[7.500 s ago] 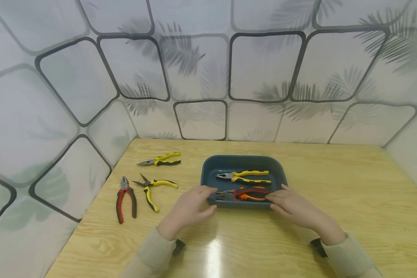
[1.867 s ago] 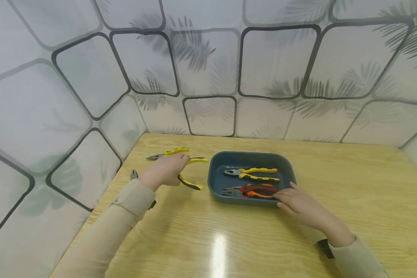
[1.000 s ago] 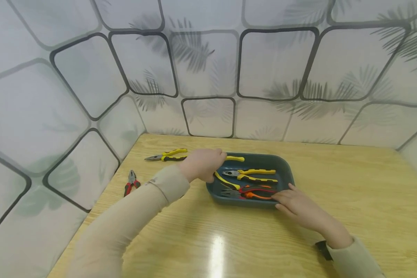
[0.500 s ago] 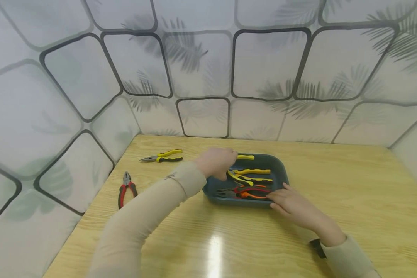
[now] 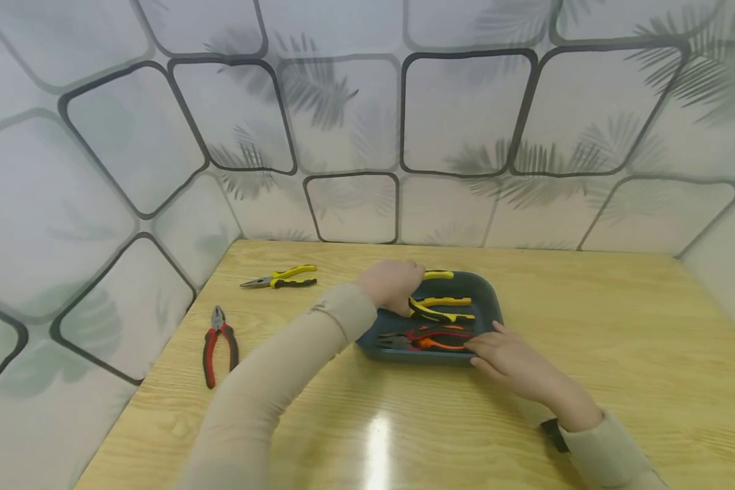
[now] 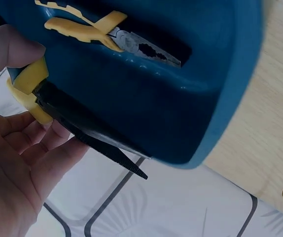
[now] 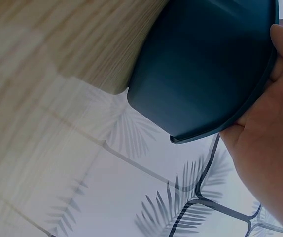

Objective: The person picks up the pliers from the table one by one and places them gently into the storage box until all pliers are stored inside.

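My left hand [image 5: 390, 284] pinches yellow-and-black long-nose pliers [image 6: 77, 118] near the pivot, thumb on one side and fingers on the other. They hang over the left part of a dark blue tray [image 5: 425, 357], their handles spread to the right and dark jaws parted. Fingers of my right hand [image 5: 523, 367] reach over the tray's front right corner, with the thumb outside, gripping the rim. Inside lie yellow-and-black combination pliers [image 6: 87, 30], partly hidden in the head view. In front of them, red-and-black pliers [image 5: 421, 333] overlap orange-handled pliers [image 5: 446, 345].
Left of the tray on the wooden table [image 5: 557, 286], another pair of yellow-and-black long-nose pliers [image 5: 284, 277] lies at the back. Red-and-black combination pliers [image 5: 219, 344] lie nearer, close to my left sleeve. A patterned cloth wall [image 5: 465, 116] borders the table behind and on the left.
My left hand has left the tray's rim, picked up the spread long-nose pliers from the table and carried them right, over the tray. My right hand has stayed at the tray corner.
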`<state>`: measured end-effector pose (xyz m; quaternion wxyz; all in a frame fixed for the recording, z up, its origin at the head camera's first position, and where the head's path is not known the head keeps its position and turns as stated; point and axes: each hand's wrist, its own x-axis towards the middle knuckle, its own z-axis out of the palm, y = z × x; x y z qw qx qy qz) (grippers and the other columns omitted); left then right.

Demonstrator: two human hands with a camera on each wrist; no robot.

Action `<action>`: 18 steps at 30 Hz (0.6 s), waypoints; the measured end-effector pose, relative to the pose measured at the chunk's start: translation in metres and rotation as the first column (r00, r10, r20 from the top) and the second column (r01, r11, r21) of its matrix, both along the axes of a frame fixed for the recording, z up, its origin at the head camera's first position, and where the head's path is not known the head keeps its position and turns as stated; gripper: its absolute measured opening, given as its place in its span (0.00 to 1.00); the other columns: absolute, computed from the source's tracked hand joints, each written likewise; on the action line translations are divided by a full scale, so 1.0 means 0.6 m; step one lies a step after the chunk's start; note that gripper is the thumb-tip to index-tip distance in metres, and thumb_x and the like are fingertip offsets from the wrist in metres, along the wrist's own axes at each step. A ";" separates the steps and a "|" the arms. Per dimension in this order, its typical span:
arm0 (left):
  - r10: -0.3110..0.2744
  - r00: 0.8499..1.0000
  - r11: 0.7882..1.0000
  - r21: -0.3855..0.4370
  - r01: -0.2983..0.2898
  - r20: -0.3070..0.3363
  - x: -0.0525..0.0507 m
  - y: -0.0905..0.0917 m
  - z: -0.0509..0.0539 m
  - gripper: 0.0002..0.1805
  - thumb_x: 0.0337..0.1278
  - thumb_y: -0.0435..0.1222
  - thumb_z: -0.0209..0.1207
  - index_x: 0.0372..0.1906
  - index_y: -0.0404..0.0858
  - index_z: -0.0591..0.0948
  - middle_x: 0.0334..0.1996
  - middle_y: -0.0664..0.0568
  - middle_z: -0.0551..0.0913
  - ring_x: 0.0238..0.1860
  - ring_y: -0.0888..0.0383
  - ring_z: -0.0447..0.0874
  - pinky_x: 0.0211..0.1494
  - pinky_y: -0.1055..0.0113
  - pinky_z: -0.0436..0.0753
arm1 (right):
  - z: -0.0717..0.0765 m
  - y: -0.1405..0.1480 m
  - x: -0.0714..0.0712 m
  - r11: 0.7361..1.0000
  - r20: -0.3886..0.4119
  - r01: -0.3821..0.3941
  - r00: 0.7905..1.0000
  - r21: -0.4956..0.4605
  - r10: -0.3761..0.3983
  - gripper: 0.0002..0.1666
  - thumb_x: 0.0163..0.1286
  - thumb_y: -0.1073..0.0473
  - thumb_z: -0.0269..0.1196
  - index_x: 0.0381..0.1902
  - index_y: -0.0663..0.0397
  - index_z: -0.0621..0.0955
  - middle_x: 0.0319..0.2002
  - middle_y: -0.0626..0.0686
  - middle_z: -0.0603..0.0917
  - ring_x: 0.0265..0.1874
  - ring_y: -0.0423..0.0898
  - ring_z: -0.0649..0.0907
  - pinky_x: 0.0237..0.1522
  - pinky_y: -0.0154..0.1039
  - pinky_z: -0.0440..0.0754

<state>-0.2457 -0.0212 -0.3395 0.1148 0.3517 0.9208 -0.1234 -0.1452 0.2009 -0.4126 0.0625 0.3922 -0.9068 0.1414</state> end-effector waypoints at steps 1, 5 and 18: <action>-0.002 1.000 1.000 -0.006 0.002 -0.001 -0.001 0.002 -0.002 0.37 0.42 0.50 0.63 0.57 0.37 0.66 0.51 0.49 0.71 0.47 0.56 0.72 0.48 0.65 0.74 | 0.000 0.000 0.000 1.000 0.004 -0.001 1.000 0.001 0.001 0.15 0.61 0.61 0.57 0.43 0.65 0.79 0.42 0.55 0.81 0.45 0.51 0.77 0.56 0.59 0.57; -0.003 1.000 1.000 -0.031 0.004 0.012 -0.006 0.012 -0.011 0.37 0.43 0.49 0.62 0.58 0.37 0.65 0.53 0.49 0.71 0.48 0.56 0.72 0.49 0.66 0.73 | 0.000 0.001 0.000 1.000 0.011 0.001 1.000 0.015 -0.001 0.16 0.62 0.60 0.56 0.44 0.65 0.79 0.42 0.55 0.80 0.45 0.51 0.77 0.56 0.59 0.57; 0.004 0.996 1.000 -0.030 -0.001 0.090 -0.019 0.036 -0.042 0.26 0.42 0.48 0.63 0.46 0.41 0.71 0.41 0.53 0.73 0.35 0.61 0.72 0.37 0.68 0.75 | -0.006 0.002 -0.002 0.999 -0.005 0.011 1.000 0.044 -0.011 0.16 0.62 0.59 0.56 0.44 0.64 0.79 0.42 0.55 0.80 0.45 0.51 0.77 0.57 0.58 0.58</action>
